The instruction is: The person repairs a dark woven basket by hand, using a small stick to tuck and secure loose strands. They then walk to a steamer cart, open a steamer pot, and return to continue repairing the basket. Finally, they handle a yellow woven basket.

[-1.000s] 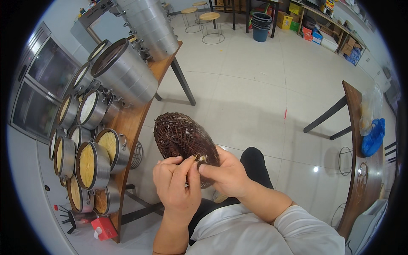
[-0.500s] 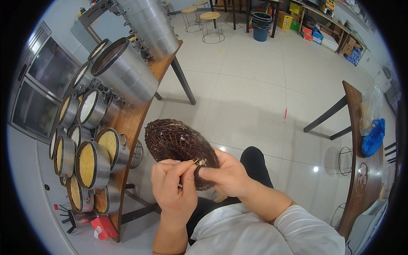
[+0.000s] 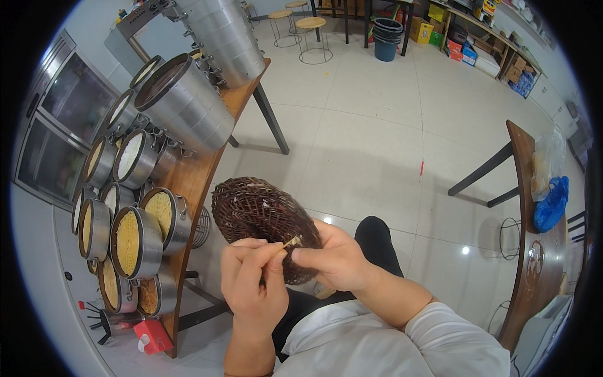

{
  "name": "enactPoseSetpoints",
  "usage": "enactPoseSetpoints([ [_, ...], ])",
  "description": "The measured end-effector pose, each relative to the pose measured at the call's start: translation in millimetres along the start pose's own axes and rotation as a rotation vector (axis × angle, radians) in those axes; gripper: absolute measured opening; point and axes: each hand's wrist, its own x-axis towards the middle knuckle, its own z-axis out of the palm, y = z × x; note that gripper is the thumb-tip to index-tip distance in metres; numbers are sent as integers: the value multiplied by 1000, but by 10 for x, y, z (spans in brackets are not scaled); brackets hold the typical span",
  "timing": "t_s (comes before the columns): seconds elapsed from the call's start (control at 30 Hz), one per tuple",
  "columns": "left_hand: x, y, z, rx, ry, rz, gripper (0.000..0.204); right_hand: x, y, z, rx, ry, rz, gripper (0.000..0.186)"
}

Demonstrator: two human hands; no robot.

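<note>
A dark brown woven wicker basket (image 3: 254, 204) is held tilted in front of me, above my lap. My right hand (image 3: 333, 257) grips its right side, thumb pressed on the weave near a small pale patch. My left hand (image 3: 254, 276) is closed in a pinch on a thin yellowish sliver (image 3: 289, 242) at that patch, its fingertips against the lower part of the basket. Whether the sliver is a stick or a strip of the weave is too small to tell.
A wooden table (image 3: 188, 182) at left bears several round metal pans (image 3: 135, 242), steel cylinders (image 3: 182, 107) and a red box (image 3: 154, 336). A second table (image 3: 524, 301) at right holds a blue plastic bag (image 3: 551, 204). Stools (image 3: 311, 24) and buckets (image 3: 386, 41) stand at the back.
The basket has shifted left and a little downward, tilting flatter. My left hand moved slightly left and down with it, still pinching; my right hand keeps its grip.
</note>
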Motion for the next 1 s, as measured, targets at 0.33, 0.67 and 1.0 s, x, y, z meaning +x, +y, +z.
enactPoseSetpoints([
  [0.33, 18, 56, -12, 16, -34, -2, 13, 6, -56, 31, -153, 17, 39, 52],
  [0.67, 38, 110, -22, 123, -71, 63, 16, -6, -109, 79, -279, 37, 64, 57],
  [1.0, 94, 14, -106, 5, -161, 40, 17, -43, -188, 25, -353, -43, 170, 61],
])
